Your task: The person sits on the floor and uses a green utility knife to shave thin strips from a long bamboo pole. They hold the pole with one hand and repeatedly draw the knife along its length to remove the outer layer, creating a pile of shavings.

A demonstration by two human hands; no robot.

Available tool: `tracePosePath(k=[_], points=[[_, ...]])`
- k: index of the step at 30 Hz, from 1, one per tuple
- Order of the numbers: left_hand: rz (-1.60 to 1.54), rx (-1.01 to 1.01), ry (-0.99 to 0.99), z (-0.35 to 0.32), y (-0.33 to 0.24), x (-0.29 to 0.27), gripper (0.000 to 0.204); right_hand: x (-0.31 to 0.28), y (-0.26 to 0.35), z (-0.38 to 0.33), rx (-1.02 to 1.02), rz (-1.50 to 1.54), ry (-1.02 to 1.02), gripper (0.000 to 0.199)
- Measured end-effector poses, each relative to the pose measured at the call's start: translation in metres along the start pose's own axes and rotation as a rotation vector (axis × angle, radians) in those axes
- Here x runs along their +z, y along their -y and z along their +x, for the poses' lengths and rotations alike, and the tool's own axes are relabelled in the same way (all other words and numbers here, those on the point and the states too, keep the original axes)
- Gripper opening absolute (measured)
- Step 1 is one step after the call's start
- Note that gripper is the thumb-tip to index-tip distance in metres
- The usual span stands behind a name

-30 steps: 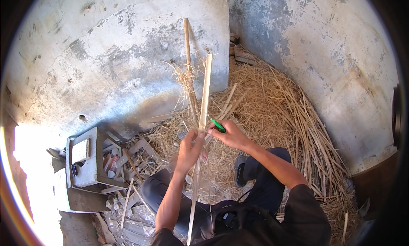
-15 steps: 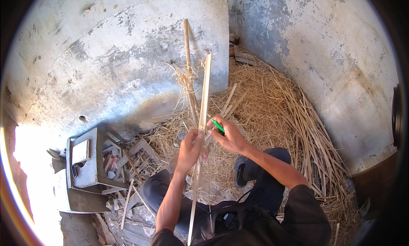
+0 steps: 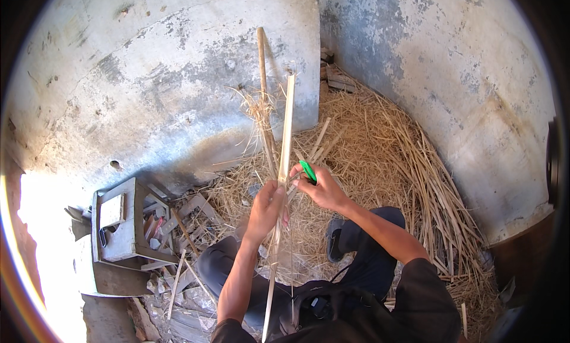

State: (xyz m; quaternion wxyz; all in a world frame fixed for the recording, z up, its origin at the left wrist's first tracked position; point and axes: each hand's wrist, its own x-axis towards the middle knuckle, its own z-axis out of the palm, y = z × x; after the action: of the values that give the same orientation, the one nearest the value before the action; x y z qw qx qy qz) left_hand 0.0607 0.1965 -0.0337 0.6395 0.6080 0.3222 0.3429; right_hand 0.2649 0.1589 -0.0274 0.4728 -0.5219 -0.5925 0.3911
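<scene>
A long, pale split bamboo strip (image 3: 287,123) runs from between my legs up toward the wall, tilted slightly right at its top. My left hand (image 3: 265,211) is closed around its middle, thumb on top. Just to the right, my right hand (image 3: 326,191) grips a flat green-handled tool (image 3: 308,171). The tool's far end is hidden by my fingers, which are close to the strip's right edge; whether they touch it I cannot tell.
A brown pole (image 3: 262,64) leans on the peeling wall, with shavings caught on it. Straw-like shavings (image 3: 362,141) cover the floor, and long thin strips (image 3: 427,182) are heaped along the right. A grey wooden stool (image 3: 139,236) lies on its side at left among rubble.
The green tool has turned in my right hand, showing a broader face, and that hand has shifted slightly right and down. My left hand and the strip have barely moved.
</scene>
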Motion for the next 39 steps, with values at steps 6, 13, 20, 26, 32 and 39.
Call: tracePosePath(k=[6, 13, 20, 26, 32, 39], points=[[-0.139, -0.083, -0.054, 0.003, -0.008, -0.020, 0.024, -0.013, 0.012, -0.003, -0.027, -0.024, 0.028, 0.050], [-0.060, 0.025, -0.049, 0.002, -0.008, -0.006, 0.022, 0.003, -0.013, 0.004, -0.078, -0.016, -0.032, 0.057], [0.139, 0.051, -0.140, 0.001, -0.004, -0.004, 0.025, 0.012, -0.015, -0.002, 0.123, 0.202, 0.134, 0.063], [0.158, 0.049, -0.177, 0.002, -0.006, -0.003, 0.028, 0.016, -0.009, -0.003, 0.149, 0.255, 0.128, 0.059], [0.111, 0.084, -0.193, 0.004, 0.003, -0.009, 0.027, 0.016, -0.004, -0.003, 0.155, 0.247, 0.128, 0.053], [0.268, 0.076, -0.150, 0.004, -0.002, -0.005, 0.023, 0.014, -0.016, -0.003, 0.191, 0.111, 0.174, 0.035]])
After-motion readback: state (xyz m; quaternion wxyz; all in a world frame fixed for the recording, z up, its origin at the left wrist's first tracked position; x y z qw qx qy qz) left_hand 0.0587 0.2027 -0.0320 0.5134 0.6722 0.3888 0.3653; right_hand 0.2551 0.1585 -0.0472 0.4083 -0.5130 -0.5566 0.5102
